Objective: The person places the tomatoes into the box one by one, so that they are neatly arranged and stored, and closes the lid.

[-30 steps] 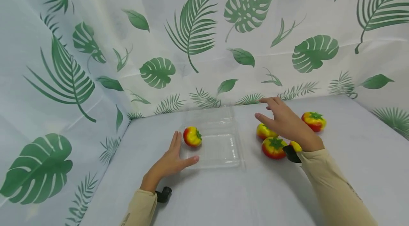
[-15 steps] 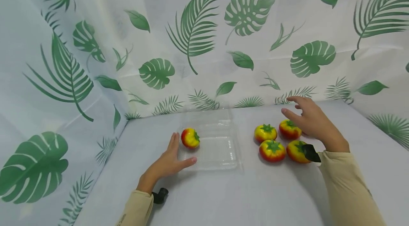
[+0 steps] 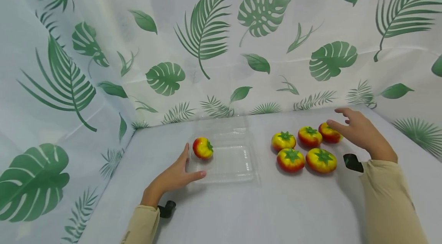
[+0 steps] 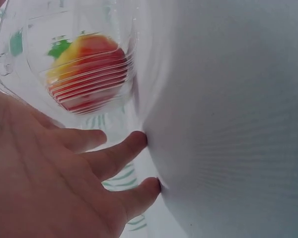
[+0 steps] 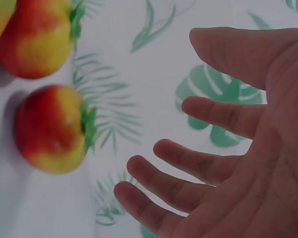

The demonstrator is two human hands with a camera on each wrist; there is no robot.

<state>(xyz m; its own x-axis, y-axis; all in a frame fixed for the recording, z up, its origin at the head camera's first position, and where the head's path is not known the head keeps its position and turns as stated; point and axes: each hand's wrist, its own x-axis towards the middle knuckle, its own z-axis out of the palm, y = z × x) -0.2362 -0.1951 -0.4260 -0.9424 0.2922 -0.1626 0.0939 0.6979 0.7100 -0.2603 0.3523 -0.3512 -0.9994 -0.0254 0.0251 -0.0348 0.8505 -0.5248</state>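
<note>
A clear plastic clamshell box (image 3: 229, 165) lies on the table with its lid (image 3: 222, 126) folded back toward the wall. In the box's left part sits a red-and-yellow persimmon (image 3: 203, 148) tipped on its side, its green leaves facing right. My left hand (image 3: 174, 178) is beside the box's left edge, thumb spread along the front and fingertips down at the table in the left wrist view. Over to the right, my right hand (image 3: 366, 132) hovers with relaxed fingers and nothing in it, overlapping the rightmost persimmon (image 3: 329, 133). That fruit also shows in the right wrist view, apart from the fingers.
Several persimmons stand in two rows right of the box, among them a front one (image 3: 291, 160) and a flatter one (image 3: 321, 160), leaves up. A white, leaf-printed curtain (image 3: 221, 44) borders the table (image 3: 241, 213) at the back and sides.
My right hand has moved right, from above the left persimmons to the rightmost one, uncovering the others. My left hand stays by the box, and the persimmon in it has not moved.
</note>
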